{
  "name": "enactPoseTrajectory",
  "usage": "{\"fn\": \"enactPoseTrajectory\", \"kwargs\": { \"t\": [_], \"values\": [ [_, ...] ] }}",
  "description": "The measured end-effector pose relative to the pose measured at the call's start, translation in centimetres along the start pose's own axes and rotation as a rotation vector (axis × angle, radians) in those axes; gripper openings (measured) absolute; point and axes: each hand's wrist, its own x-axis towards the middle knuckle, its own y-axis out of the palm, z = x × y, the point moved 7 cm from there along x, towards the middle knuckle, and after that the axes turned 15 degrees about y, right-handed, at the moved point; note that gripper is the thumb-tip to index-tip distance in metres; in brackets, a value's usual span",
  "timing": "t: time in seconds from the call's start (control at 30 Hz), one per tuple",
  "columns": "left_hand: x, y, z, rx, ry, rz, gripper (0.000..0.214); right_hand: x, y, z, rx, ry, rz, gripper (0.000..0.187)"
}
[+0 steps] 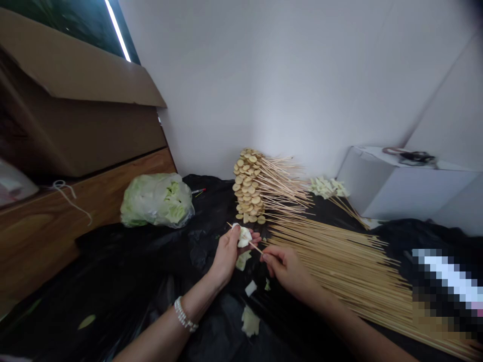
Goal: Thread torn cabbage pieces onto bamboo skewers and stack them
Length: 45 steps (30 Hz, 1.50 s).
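Between the thumb and fingers of my left hand [226, 247] is a pale cabbage leaf piece [244, 236]. A thin wooden skewer [256, 247] runs through the piece, its tip showing on the far left side. My right hand [281, 264] pinches the skewer's near end, to the right of the leaf. Below my hands, loose cabbage scraps [250, 321] lie on black plastic sheeting [211, 322]. Just beyond my hands rises a stack of skewered round slices [249, 186], their sticks pointing right.
Many bare skewers [339, 271] are spread at the right. A clear bag of cabbage [156, 200] sits at the left, near a cardboard box [98, 125]. Skewered pale leaf pieces [328, 187] lie beside a white box [407, 191] by the wall. A blurred patch covers the right edge.
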Motion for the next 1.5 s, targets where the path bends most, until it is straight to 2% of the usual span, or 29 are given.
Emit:
{"fn": "enactPoseTrajectory", "kwargs": {
  "t": [0.07, 0.1, 0.2, 0.27, 0.37, 0.43, 0.5, 0.57, 0.7, 0.8, 0.93, 1.13, 1.33, 1.5],
  "values": [
    [-0.1, 0.1, 0.2, 0.000, -0.005, 0.005, 0.047, 0.4, 0.5, -0.7, 0.060, 0.080, 0.093, 0.026],
    [-0.1, 0.1, 0.3, 0.001, -0.004, 0.006, 0.047, 0.4, 0.4, -0.7, 0.032, 0.053, 0.071, 0.026],
    [0.1, 0.2, 0.3, 0.015, 0.006, 0.019, 0.049, -0.2, -0.9, 0.7, -0.191, -0.173, -0.159, 0.029],
    [0.4, 0.3, -0.2, 0.030, 0.023, 0.052, 0.051, -0.7, -1.5, 1.3, -0.305, -0.279, -0.265, 0.031],
    [1.1, 0.0, -1.7, 0.034, 0.077, 0.086, 0.059, -0.8, -2.9, 1.3, -0.319, -0.293, -0.378, 0.029],
    [1.7, -0.9, -2.8, 0.060, 0.124, 0.040, 0.066, -0.7, -4.1, 0.8, -0.300, -0.275, -0.456, 0.028],
    [2.2, -2.3, -3.8, 0.187, 0.199, -0.037, 0.060, -0.5, -4.7, 0.1, -0.306, -0.262, -0.487, 0.028],
    [2.5, -3.1, -4.2, 0.417, 0.260, -0.031, 0.043, -0.2, -4.8, -0.5, -0.344, -0.258, -0.485, 0.028],
    [2.7, -2.7, -4.1, 0.918, 0.413, 0.170, 0.014, -0.2, -4.5, -1.0, -0.440, -0.272, -0.476, 0.030],
    [2.5, -1.9, -3.7, 1.138, 0.495, 0.314, 0.014, -0.5, -4.6, -0.7, -0.461, -0.291, -0.514, 0.030],
    [2.3, -1.6, -2.9, 1.309, 0.482, 0.433, 0.022, -0.6, -4.7, -0.3, -0.469, -0.291, -0.526, 0.030],
    [2.4, -1.8, -3.1, 1.276, 0.470, 0.443, 0.013, -0.5, -4.6, -0.4, -0.458, -0.282, -0.495, 0.031],
    [2.1, -1.5, -2.5, 1.086, 0.316, 0.609, 0.014, -0.5, -4.4, -0.7, -0.469, -0.267, -0.446, 0.032],
    [2.1, -1.7, -2.8, 1.137, 0.288, 0.609, 0.019, -0.5, -4.4, -1.0, -0.474, -0.260, -0.468, 0.032]
  ]
}}
